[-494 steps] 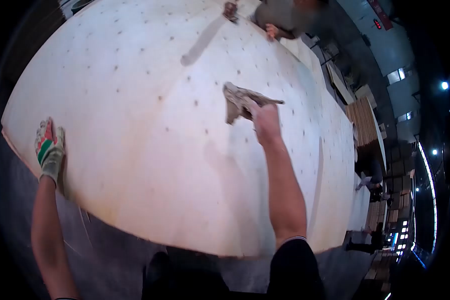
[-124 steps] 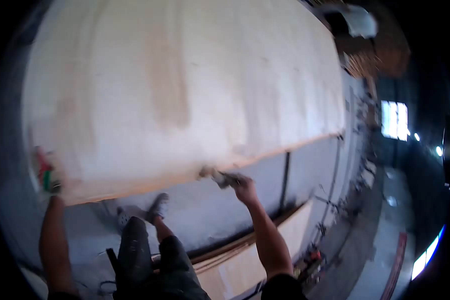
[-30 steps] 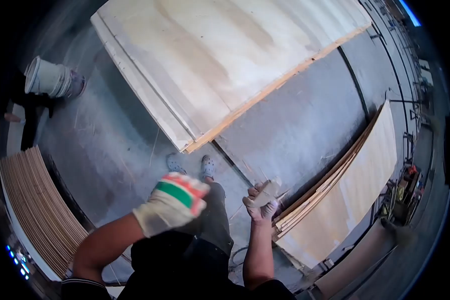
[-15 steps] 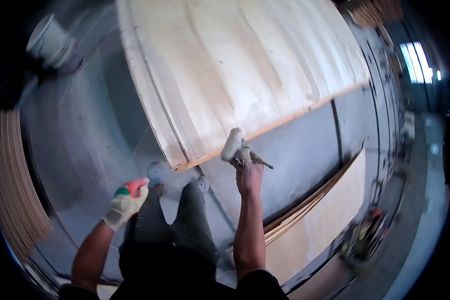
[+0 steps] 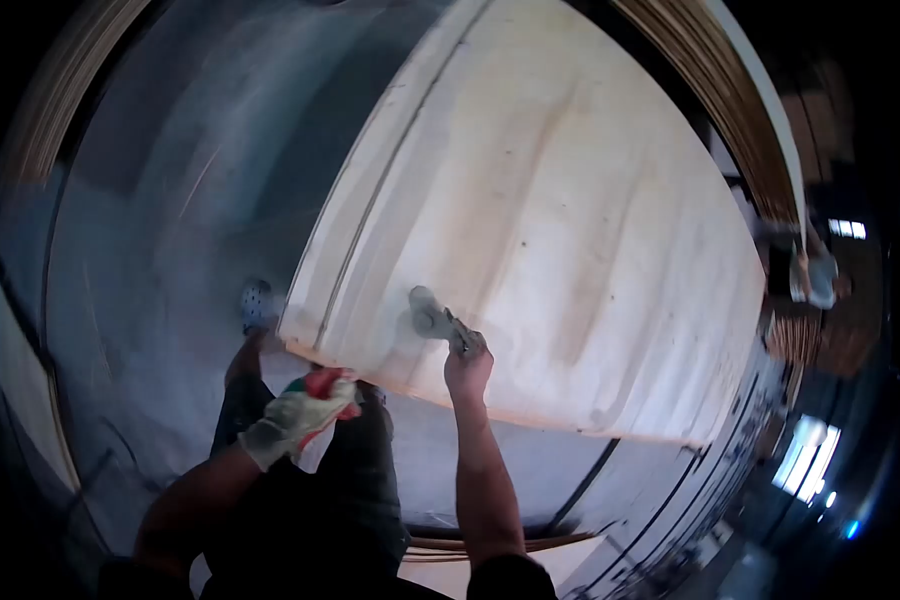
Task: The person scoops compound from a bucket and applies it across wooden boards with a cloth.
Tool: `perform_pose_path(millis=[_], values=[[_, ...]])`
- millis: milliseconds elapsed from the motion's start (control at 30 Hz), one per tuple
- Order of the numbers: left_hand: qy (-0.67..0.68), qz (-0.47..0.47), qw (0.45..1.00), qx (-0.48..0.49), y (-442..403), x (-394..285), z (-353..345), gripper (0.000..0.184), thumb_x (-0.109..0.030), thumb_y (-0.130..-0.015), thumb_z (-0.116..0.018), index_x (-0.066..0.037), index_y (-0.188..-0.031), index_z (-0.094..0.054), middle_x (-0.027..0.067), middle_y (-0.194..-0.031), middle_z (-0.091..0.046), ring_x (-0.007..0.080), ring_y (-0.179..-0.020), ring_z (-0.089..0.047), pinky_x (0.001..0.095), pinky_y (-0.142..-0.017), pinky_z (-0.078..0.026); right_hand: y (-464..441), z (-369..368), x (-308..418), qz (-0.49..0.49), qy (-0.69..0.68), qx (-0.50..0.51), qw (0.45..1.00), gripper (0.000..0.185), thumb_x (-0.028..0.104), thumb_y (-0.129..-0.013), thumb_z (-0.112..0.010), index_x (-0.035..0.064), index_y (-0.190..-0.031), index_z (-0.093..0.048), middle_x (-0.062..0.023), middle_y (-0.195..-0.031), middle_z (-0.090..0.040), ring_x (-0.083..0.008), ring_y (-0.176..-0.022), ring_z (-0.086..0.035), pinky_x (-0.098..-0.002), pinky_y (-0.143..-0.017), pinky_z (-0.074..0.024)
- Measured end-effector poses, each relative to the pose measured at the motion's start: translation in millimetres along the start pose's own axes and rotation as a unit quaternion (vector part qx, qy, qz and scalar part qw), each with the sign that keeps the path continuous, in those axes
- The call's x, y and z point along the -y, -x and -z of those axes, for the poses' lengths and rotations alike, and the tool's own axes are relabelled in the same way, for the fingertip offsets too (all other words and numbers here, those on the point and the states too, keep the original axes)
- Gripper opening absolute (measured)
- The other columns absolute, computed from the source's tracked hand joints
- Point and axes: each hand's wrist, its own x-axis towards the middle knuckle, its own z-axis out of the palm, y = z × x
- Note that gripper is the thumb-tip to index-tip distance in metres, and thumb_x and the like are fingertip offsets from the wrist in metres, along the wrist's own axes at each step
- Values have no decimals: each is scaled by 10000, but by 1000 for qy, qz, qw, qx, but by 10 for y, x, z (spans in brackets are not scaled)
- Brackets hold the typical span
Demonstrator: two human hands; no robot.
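Observation:
A large pale plywood sheet (image 5: 560, 230) lies in front of me on a stack, with brownish streaks and a dark seam along its left side. My right hand (image 5: 468, 370), bare, is closed round a putty knife (image 5: 457, 328) caked in grey paste. A pale rounded lump (image 5: 427, 312) is at the tool's far end, over the sheet near its front edge; contact with the wood is hard to tell. My left hand (image 5: 305, 415) wears a whitish glove with red and green parts. Its fingers are curled in front of the sheet's near left corner, and what they hold, if anything, is hidden.
More stacked sheets (image 5: 730, 110) stand at the upper right, others (image 5: 85, 75) at the upper left. Thin boards (image 5: 450, 550) lie low behind my legs. Another person (image 5: 818, 278) is at the far right. My shoe (image 5: 257, 303) rests on the grey floor (image 5: 150, 260).
My view has turned, and the sheet appears rotated and nearer. My right hand with the putty knife has moved from beyond the sheet's front edge to over its surface. The left hand stays curled.

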Motion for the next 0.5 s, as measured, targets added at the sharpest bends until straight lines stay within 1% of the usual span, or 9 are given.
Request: perform_pose_path(millis=[33, 67, 100, 133, 200, 233, 300, 333, 500], values=[[5, 30, 999, 13, -274, 387, -113, 300, -228, -1022, -593, -46, -1258, -621, 52, -1043, -694, 151, -828, -720, 267, -778, -577, -44, -55, -101, 18, 9, 18, 1000, 341, 13, -858, -594, 38, -1185, -690, -129, -1100, -701, -291, -1038, -657, -365, -833, -554], [110, 42, 993, 15, -439, 572, -284, 333, -247, -1015, -606, -61, -1291, -598, 55, -1051, -693, 158, -829, -720, 279, -776, -578, -110, -170, -197, 192, 32, 11, 981, 385, -13, -827, -589, 46, -1195, -687, -138, -1105, -695, -309, -1030, -650, -373, -842, -553], [215, 50, 975, 19, -612, 731, -487, 372, -267, -1008, -620, -76, -1324, -575, 58, -1060, -692, 165, -830, -719, 291, -774, -579, -176, -288, -284, 360, 47, 5, 932, 431, -39, -795, -584, 54, -1204, -684, -147, -1110, -688, -328, -1022, -643, -381, -851, -552], [236, 42, 971, 5, -758, 876, -679, 372, -267, -1008, -620, -76, -1324, -575, 58, -1060, -692, 165, -830, -719, 291, -774, -579, -234, -383, -357, 397, 97, 63, 911, 547, 16, -741, -621, 105, -1280, -647, -127, -1216, -643, -305, -1133, -603, -390, -923, -546], [389, 5, 919, -63, -1044, 1093, -999, 417, -262, -1006, -616, -101, -1380, -525, 49, -1066, -690, 166, -894, -708, 330, -817, -563, -465, -700, -557, 461, 121, 110, 872, 537, 43, -753, -619, 103, -1286, -641, -122, -1227, -634, -315, -1140, -599, -393, -927, -546], [408, -4, 910, -76, -1175, 1143, -1074, 417, -262, -1006, -616, -101, -1380, -525, 49, -1066, -690, 166, -894, -708, 330, -817, -563, -585, -865, -636, 507, 142, 137, 839, 528, 70, -765, -618, 101, -1292, -634, -116, -1237, -625, -325, -1148, -594, -396, -930, -547], [438, -78, 894, -52, -1360, 1195, -1084, 452, -266, -1003, -610, -128, -1413, -482, 40, -1062, -688, 160, -970, -686, 365, -872, -535, -771, -1153, -750, 526, 171, 165, 817, 479, 133, -788, -615, 92, -1263, -649, -102, -1230, -626, -311, -1159, -594, -389, -941, -543], [478, -106, 871, -43, -1414, 1246, -1049, 391, -252, -999, -606, -134, -1359, -513, 31, -1051, -686, 138, -999, -672, 365, -910, -512, -833, -1246, -710, 550, 187, 161, 798, 466, 143, -786, -618, 93, -1248, -658, -99, -1225, -629, -302, -1157, -596, -383, -941, -544], [507, -75, 854, -93, -1586, 1283, -956, 299, -227, -1003, -588, -135, -1283, -537, 23, -1029, -685, 118, -936, -672, 337, -912, -512, -973, -1459, -540, 627, 235, 167, 724, 456, 162, -774, -655, 90, -1224, -673, -101, -1214, -649, -295, -1110, -626, -372, -916, -554]])
